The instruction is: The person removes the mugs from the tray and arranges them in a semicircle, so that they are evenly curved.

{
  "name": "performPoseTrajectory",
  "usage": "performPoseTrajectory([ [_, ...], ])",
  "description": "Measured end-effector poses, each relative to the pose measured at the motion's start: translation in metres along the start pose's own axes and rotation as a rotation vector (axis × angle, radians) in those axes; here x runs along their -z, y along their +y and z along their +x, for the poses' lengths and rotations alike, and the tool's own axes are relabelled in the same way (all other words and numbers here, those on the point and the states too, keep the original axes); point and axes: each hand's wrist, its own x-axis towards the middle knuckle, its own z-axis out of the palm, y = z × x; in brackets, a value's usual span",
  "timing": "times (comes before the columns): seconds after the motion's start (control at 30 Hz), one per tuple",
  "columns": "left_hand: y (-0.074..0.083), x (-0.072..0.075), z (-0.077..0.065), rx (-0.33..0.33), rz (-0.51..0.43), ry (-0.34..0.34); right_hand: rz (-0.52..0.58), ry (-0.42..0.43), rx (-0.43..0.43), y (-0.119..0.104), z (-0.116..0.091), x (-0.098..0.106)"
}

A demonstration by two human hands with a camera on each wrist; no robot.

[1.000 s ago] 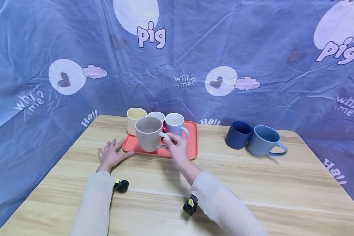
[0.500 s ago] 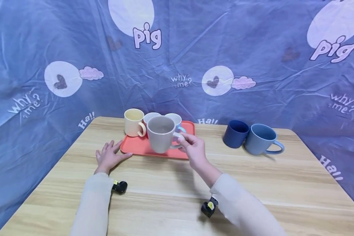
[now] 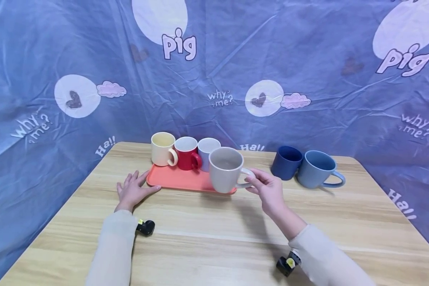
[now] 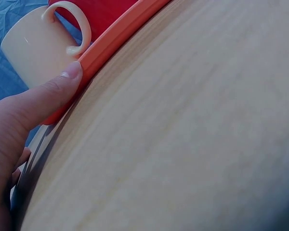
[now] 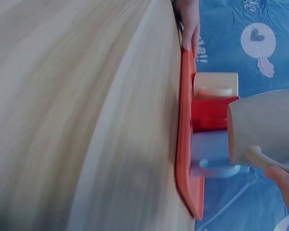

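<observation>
In the head view my right hand (image 3: pixel 269 192) pinches the handle of a light grey mug (image 3: pixel 226 171). The mug is upright, held above the right front part of a coral tray (image 3: pixel 180 178) and overlapping its edge. Fingers spread, my left hand (image 3: pixel 131 192) rests at the tray's left front corner; the left wrist view shows its thumb (image 4: pixel 62 84) against the rim. Along the back of the tray stand a cream mug (image 3: pixel 161 153), a red mug (image 3: pixel 185 157) and a pale blue mug (image 3: pixel 204 157), side by side. The grey mug partly hides the pale blue one.
To the right on the wooden table (image 3: pixel 186 242) stand a navy cup (image 3: pixel 286 165) and a larger blue mug (image 3: pixel 314 172), close together. A blue printed cloth (image 3: pixel 221 71) hangs behind the table and along its sides.
My right hand has carried the grey mug rightward and slightly nearer, from the tray's middle to its right end, uncovering the red mug. The left hand stays at the tray corner.
</observation>
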Motion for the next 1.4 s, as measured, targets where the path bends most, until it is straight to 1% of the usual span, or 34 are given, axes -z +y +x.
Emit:
performPoseTrajectory([
  [0.2,-0.001,-0.002,0.000,-0.002,-0.002,-0.001,0.017,0.012,0.037,-0.003,-0.008,0.024],
  [0.43,0.000,0.000,-0.001,-0.002,-0.006,0.003,0.042,-0.002,0.104,-0.006,-0.012,0.054],
  [0.47,0.000,0.000,-0.001,-0.001,-0.004,0.001,0.057,-0.024,0.134,-0.003,-0.011,0.062],
  [0.57,0.001,0.000,-0.001,0.002,-0.005,-0.002,0.054,-0.042,0.169,0.005,-0.008,0.087],
  [0.63,0.001,0.001,0.000,0.004,-0.005,-0.003,0.093,-0.084,0.208,0.019,-0.001,0.112],
  [0.67,0.001,0.001,0.000,0.005,-0.004,-0.004,0.094,-0.098,0.216,0.024,0.001,0.124],
  [0.7,0.001,0.001,0.000,0.006,-0.006,-0.004,0.088,-0.080,0.211,0.029,0.003,0.135],
  [0.8,0.001,0.002,0.000,0.004,0.002,-0.004,0.132,-0.055,0.219,0.046,0.008,0.170],
  [0.87,0.001,0.003,0.000,0.001,0.009,-0.002,0.131,-0.007,0.200,0.048,0.007,0.184],
  [0.9,0.001,0.003,0.000,-0.001,0.013,-0.002,0.151,0.009,0.196,0.050,0.006,0.191],
  [1.0,0.001,0.003,0.000,-0.003,0.024,-0.002,0.182,0.040,0.187,0.048,-0.001,0.206],
  [1.23,0.001,0.001,0.000,-0.001,0.016,-0.009,0.182,0.072,0.224,0.037,-0.015,0.233],
  [1.4,0.002,0.001,0.000,0.003,0.010,-0.009,0.234,0.096,0.225,0.032,-0.022,0.250],
])
